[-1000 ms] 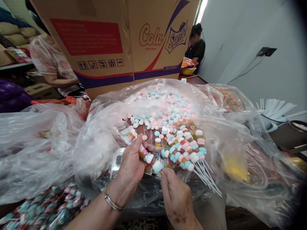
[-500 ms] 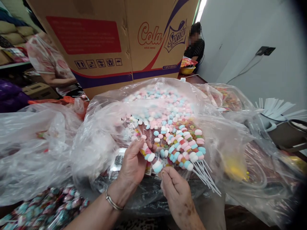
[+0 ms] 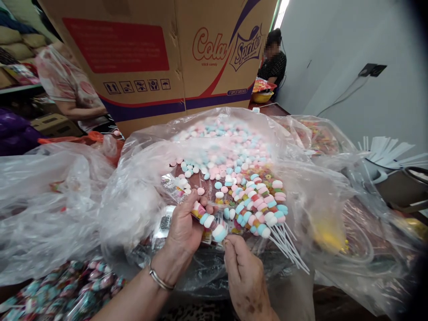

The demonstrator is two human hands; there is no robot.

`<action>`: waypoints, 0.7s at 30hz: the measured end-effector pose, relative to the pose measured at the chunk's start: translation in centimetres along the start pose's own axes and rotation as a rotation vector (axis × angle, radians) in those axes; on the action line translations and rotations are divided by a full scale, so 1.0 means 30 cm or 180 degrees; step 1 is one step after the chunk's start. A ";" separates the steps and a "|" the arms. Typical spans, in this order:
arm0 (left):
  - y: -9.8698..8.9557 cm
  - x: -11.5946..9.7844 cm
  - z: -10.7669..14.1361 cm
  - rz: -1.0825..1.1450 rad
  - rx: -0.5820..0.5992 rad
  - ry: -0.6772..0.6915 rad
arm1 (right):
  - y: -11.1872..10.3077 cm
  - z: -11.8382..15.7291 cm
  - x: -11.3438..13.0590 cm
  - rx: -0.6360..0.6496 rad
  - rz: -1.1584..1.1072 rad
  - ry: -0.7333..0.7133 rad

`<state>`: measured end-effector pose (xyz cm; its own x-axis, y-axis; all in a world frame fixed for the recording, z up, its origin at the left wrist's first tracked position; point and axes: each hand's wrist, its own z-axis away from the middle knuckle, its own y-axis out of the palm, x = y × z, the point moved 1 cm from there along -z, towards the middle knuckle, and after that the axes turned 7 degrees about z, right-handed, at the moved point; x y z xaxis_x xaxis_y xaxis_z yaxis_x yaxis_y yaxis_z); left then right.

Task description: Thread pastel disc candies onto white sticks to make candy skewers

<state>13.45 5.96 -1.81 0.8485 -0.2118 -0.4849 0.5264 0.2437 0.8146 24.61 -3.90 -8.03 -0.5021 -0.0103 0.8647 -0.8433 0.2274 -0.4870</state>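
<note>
My left hand [image 3: 185, 223] curls round a clear printed wrapper [image 3: 172, 185] and the upper part of a marshmallow skewer [image 3: 209, 220]. The wrapper appears to cover that upper part, though my fingers hide some of it. Lower down, blue, white and pink marshmallows are bare. My right hand [image 3: 245, 272] pinches the skewer's lower end just below the last marshmallow; the stick there is hidden by my fingers. Beside my hands, on the right, lies a bunch of finished-looking skewers [image 3: 259, 203] with white sticks [image 3: 289, 247] pointing down right.
Loose marshmallows [image 3: 227, 156] fill a large clear plastic bag [image 3: 133, 187] behind. A big carton [image 3: 143, 58] stands at the back. Wrapped candies [image 3: 67, 290] lie at lower left. White sticks [image 3: 388, 149] stand in a mug at right. Two people sit or stand beyond.
The wrapper's loose end has swung left and down beside my left hand. More of the wrapper's print shows over the skewer; both hands stay nearly in place.
</note>
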 end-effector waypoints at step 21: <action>-0.047 0.006 -0.022 0.0103 0.0475 -0.0131 | -0.004 -0.028 0.060 0.0579 -0.2013 0.1310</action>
<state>12.89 6.19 -3.25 0.8604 -0.2456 -0.4466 0.4822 0.1084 0.8693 23.97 -3.13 -6.30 0.1668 0.2859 0.9436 -0.9819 0.1349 0.1328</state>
